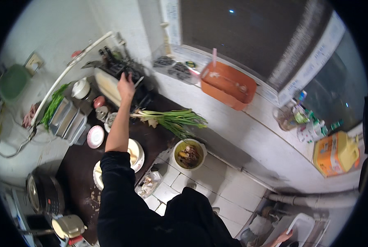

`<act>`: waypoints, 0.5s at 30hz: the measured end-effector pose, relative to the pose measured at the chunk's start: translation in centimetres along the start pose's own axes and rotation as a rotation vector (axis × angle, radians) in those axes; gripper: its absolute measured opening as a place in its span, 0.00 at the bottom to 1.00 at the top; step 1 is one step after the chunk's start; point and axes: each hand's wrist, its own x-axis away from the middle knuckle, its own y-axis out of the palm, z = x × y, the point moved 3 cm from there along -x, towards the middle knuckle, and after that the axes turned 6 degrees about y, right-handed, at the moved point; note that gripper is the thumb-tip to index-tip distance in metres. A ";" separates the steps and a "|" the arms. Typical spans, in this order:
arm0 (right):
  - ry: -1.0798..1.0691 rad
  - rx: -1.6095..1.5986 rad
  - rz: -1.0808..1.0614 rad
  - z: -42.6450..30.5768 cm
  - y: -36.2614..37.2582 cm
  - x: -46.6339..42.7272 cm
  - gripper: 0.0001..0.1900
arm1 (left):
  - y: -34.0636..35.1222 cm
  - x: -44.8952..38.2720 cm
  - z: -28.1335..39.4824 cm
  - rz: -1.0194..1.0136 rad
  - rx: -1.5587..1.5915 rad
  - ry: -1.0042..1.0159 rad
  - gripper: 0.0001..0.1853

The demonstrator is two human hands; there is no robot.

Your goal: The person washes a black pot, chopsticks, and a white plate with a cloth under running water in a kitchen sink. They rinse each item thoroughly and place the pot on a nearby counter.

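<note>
At the back of the dark table, my left hand [126, 86] reaches to a dark rack [134, 74] with black handles, beside an upright cutting board [108, 85]. Its fingertips are against something black; whether they grip it cannot be told. Low at the right, my right hand [284, 237] has its fingers at the rim of a white plastic basin [304, 223]. Green onions [174, 119] lie at the table's edge, right of my left forearm. Under that arm stand a pot or bowl [134, 152] on a plate and another plate [97, 176], both partly hidden by my sleeve.
Stacked clear containers [68, 122], leafy greens [55, 103], a pink-rimmed dish [95, 136] and a rice cooker [45, 193] are at left. A scrap bucket [189, 154] stands on the floor. An orange plastic planter or tub [228, 85] and a yellow jug [336, 152] occupy the ledge.
</note>
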 end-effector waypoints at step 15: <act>0.465 -0.093 0.225 2.0 -13.0 7.2 0.17 | -5.5 8.8 12.3 0.428 0.411 0.260 0.16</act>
